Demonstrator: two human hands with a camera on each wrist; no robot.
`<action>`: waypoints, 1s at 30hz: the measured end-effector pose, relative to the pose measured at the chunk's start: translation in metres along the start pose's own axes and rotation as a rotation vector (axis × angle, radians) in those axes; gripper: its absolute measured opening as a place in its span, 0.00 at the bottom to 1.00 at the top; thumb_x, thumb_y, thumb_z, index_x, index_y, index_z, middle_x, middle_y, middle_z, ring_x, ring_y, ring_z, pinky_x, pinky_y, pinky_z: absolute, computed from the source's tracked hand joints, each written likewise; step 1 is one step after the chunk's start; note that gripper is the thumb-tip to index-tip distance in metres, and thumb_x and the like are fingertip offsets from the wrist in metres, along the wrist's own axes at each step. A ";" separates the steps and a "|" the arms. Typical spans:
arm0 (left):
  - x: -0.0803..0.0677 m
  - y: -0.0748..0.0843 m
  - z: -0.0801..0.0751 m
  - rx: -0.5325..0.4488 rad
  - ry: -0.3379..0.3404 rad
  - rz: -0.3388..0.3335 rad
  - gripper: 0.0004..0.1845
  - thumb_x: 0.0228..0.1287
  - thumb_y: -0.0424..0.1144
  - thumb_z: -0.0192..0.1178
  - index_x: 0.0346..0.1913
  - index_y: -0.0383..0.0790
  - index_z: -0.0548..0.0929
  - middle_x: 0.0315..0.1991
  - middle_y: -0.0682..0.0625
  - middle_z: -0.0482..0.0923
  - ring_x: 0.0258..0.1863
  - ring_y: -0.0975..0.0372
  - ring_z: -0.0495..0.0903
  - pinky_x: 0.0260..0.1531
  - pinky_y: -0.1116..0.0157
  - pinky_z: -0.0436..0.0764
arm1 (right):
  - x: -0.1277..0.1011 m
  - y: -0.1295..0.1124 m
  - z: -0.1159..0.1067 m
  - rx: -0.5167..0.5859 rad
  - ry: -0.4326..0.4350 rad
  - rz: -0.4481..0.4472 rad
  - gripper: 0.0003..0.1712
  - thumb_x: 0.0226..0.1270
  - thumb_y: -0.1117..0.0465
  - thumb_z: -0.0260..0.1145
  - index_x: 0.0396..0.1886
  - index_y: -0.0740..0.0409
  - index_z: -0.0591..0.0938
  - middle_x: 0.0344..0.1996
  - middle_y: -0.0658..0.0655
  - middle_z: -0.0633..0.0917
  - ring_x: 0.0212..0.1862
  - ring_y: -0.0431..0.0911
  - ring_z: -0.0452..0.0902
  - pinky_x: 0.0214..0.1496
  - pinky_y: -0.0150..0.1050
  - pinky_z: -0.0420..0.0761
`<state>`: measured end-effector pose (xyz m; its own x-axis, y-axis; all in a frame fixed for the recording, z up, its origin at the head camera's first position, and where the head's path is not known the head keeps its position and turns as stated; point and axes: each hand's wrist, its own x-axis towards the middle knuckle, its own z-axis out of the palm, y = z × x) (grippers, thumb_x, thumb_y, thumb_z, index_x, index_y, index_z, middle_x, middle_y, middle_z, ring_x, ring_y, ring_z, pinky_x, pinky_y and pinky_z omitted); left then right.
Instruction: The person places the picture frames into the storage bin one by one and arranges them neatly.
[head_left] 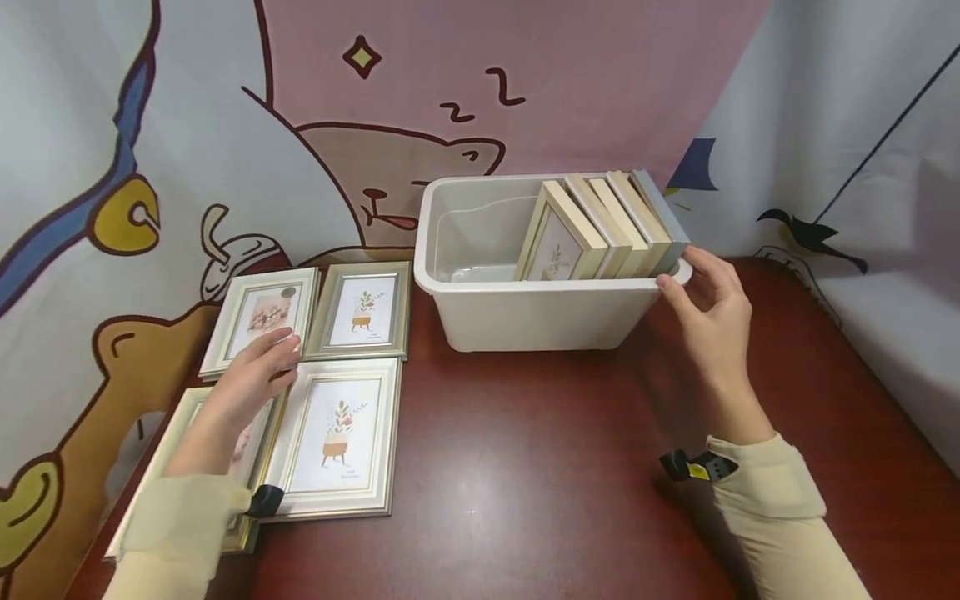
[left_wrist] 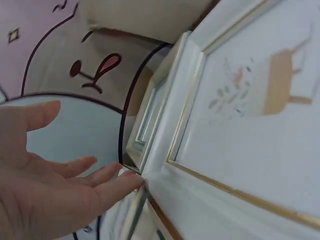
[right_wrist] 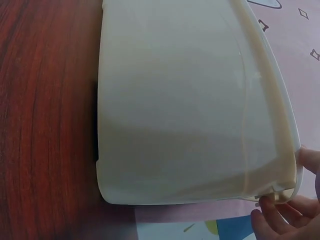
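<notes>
My left hand [head_left: 251, 379] hangs over picture frames at the left, fingers loosely bent and thumb apart, holding nothing. Beneath and around it lie a white frame [head_left: 306, 479] with a potted-plant print, a gold-edged cream frame [head_left: 174, 429], a white frame [head_left: 232, 304] with a pink print and a champagne frame [head_left: 324, 312]. In the left wrist view the fingertips are close to the white frame [left_wrist: 160, 150]; contact is unclear. My right hand [head_left: 716, 312] grips the right front rim corner of a white plastic bin [head_left: 540, 317]. Several frames [head_left: 592, 225] lean upright in its right half.
A grey-blue frame [head_left: 663, 212] stands rightmost in the bin. The dark red wooden table [head_left: 510, 467] carries everything. Behind it hangs a cartoon-printed cloth [head_left: 570, 83], close to the bin's back. A white cloth [head_left: 885, 275] borders the right side.
</notes>
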<state>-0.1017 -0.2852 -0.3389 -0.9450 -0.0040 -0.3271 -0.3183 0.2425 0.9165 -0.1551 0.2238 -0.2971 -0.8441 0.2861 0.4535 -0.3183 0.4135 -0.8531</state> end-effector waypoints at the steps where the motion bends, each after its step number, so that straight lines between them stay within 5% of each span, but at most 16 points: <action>1: 0.000 -0.003 -0.003 -0.024 -0.009 0.001 0.45 0.69 0.60 0.45 0.74 0.37 0.36 0.74 0.36 0.39 0.73 0.45 0.45 0.69 0.48 0.52 | -0.001 -0.003 0.000 0.001 -0.003 -0.002 0.26 0.57 0.64 0.69 0.58 0.62 0.77 0.54 0.56 0.77 0.51 0.40 0.77 0.55 0.28 0.77; 6: 0.001 -0.009 -0.012 -0.126 -0.039 0.004 0.42 0.71 0.54 0.45 0.74 0.37 0.37 0.75 0.38 0.36 0.73 0.44 0.44 0.68 0.47 0.53 | -0.002 0.001 0.000 -0.027 -0.004 -0.004 0.27 0.58 0.64 0.69 0.58 0.61 0.78 0.55 0.58 0.77 0.50 0.38 0.76 0.54 0.28 0.77; 11: 0.003 -0.015 -0.010 -0.110 -0.062 0.036 0.41 0.72 0.51 0.46 0.74 0.34 0.39 0.74 0.35 0.38 0.72 0.42 0.45 0.64 0.56 0.67 | 0.004 0.018 0.001 -0.030 0.008 -0.005 0.27 0.58 0.62 0.70 0.59 0.57 0.78 0.56 0.55 0.77 0.50 0.38 0.76 0.54 0.28 0.77; 15: 0.008 -0.023 -0.001 0.064 -0.052 0.084 0.38 0.71 0.47 0.51 0.73 0.32 0.46 0.71 0.32 0.46 0.69 0.43 0.53 0.56 0.61 0.76 | 0.006 0.022 0.001 -0.026 0.020 -0.010 0.27 0.58 0.62 0.70 0.59 0.56 0.78 0.56 0.54 0.77 0.49 0.38 0.76 0.53 0.28 0.78; 22: 0.004 -0.027 0.009 0.436 -0.047 0.130 0.33 0.64 0.36 0.58 0.69 0.30 0.59 0.63 0.31 0.62 0.61 0.41 0.65 0.54 0.47 0.73 | 0.005 0.023 0.002 -0.052 0.016 -0.020 0.26 0.58 0.61 0.70 0.59 0.54 0.78 0.56 0.53 0.77 0.49 0.37 0.77 0.51 0.27 0.78; 30: 0.007 -0.030 0.009 0.614 -0.095 0.206 0.33 0.58 0.34 0.64 0.66 0.32 0.66 0.61 0.32 0.68 0.52 0.42 0.74 0.44 0.51 0.79 | 0.006 0.022 0.001 -0.050 0.012 -0.033 0.26 0.58 0.60 0.70 0.58 0.53 0.78 0.56 0.52 0.77 0.48 0.37 0.77 0.50 0.25 0.78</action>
<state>-0.0978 -0.2838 -0.3703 -0.9621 0.1809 -0.2041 -0.0039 0.7393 0.6734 -0.1674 0.2337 -0.3137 -0.8284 0.2817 0.4842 -0.3234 0.4652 -0.8240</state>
